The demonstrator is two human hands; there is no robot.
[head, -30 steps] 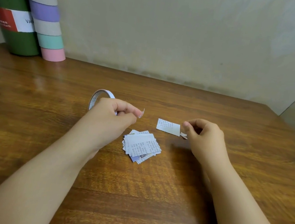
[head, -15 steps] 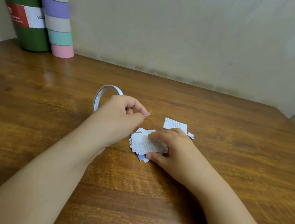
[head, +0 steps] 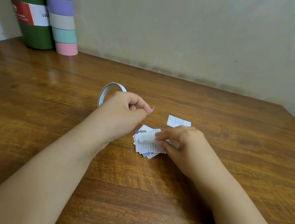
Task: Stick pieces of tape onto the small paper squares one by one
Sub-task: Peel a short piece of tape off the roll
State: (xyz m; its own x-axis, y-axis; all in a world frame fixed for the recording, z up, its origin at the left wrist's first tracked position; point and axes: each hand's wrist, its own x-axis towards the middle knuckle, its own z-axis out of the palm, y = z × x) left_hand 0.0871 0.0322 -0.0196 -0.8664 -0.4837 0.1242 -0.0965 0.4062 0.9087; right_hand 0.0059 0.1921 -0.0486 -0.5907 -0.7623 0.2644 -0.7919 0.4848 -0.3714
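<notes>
One square (head: 179,121) lies apart from the stack (head: 147,144); right hand (head: 181,141) pinches the top square, left hand (head: 123,109) pinches tape (head: 152,110), most squares remaining.

White part of label on green bottle (head: 29,15) reads "Vac", cut off; red part ends in "Earth". Fine print on paper squares (head: 147,145) and tape roll (head: 103,94) too small to read.

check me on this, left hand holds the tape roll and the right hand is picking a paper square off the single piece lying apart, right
Not quite. The head view shows the left hand holding the tape roll, but the right hand is lifting a paper square off the stack, not off the single piece lying apart.
</notes>
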